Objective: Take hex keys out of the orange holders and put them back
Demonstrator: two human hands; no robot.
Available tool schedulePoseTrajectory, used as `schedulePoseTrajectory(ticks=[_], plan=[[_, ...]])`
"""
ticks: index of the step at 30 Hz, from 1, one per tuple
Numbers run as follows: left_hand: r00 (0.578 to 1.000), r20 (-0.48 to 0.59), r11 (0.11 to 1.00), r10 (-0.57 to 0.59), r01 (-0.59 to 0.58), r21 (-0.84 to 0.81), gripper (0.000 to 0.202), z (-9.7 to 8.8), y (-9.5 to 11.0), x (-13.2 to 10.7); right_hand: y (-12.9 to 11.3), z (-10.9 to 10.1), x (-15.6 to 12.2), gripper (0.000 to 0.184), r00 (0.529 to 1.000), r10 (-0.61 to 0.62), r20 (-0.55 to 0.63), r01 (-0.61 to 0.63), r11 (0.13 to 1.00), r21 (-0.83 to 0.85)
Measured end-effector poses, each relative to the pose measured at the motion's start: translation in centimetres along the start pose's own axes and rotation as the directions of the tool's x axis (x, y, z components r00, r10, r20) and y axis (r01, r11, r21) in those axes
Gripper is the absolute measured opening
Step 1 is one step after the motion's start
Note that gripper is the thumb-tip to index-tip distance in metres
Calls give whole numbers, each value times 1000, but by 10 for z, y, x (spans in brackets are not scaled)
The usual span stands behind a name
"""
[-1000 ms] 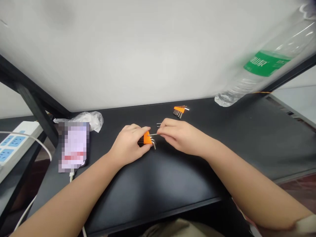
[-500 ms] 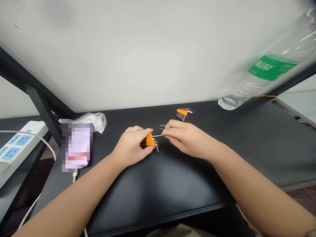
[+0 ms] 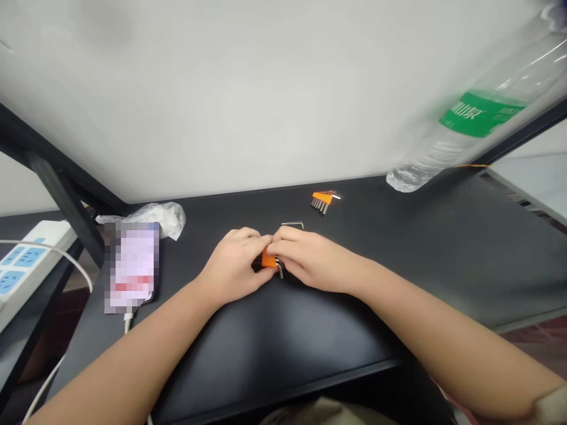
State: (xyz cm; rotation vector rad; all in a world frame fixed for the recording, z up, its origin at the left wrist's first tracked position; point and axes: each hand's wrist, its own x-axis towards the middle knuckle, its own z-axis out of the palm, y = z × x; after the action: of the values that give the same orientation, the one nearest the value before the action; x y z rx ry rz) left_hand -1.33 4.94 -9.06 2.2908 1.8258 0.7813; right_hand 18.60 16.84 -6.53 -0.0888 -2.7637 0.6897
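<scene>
My left hand (image 3: 233, 265) is closed around an orange hex-key holder (image 3: 267, 260) with metal keys in it, resting on the black table (image 3: 283, 336). My right hand (image 3: 305, 260) is closed against the holder's right side, fingertips pinching the keys there. A loose bent hex key (image 3: 293, 225) lies on the table just behind my right hand. A second orange holder with keys (image 3: 322, 199) lies farther back.
A phone on a white cable (image 3: 132, 265) lies at the left, with crumpled clear plastic (image 3: 153, 213) behind it. A white power strip (image 3: 22, 265) sits at the far left. A clear water bottle with a green label (image 3: 473, 118) stands at the back right. White wall behind.
My right hand has moved left along the key until it meets the holder and my left hand. The loose hex key behind it now shows fully.
</scene>
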Motion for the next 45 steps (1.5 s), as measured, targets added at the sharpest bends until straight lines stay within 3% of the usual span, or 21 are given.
schedulePoseTrajectory(ticks=[3,6,12,17,22,25,29,33,45], plan=[[999,-14,1000,-29,29,-6,34,0,-3,-1,10,0,2,20,997,29,-67,-27,999,20],[998,-57,999,-40,41,9,50,3,-9,-3,26,-6,0,12,978,166,-126,-187,966,-178],[994,-68,996,-87,87,6,56,5,-11,-4,37,-5,1,6,900,435,41,-379,825,-419],[983,-65,982,-174,168,-84,56,4,-9,-3,33,-2,2,11,879,470,75,-393,806,-442],[985,-76,986,-152,146,-85,47,6,-12,-4,36,-1,0,17,860,505,75,-428,792,-435],[987,-80,988,-138,132,-78,49,7,-14,-5,33,-1,0,17,887,460,48,-410,831,-375],[988,-88,990,-126,119,-75,49,6,-14,-5,24,-2,3,15,978,193,-84,-204,968,-148],[986,-105,991,-126,120,-61,49,6,-12,-4,20,-2,2,18,985,33,-172,-46,996,-71],[987,-98,991,-130,130,-8,50,5,-11,-4,12,1,-1,25,988,50,-146,-78,977,-199]])
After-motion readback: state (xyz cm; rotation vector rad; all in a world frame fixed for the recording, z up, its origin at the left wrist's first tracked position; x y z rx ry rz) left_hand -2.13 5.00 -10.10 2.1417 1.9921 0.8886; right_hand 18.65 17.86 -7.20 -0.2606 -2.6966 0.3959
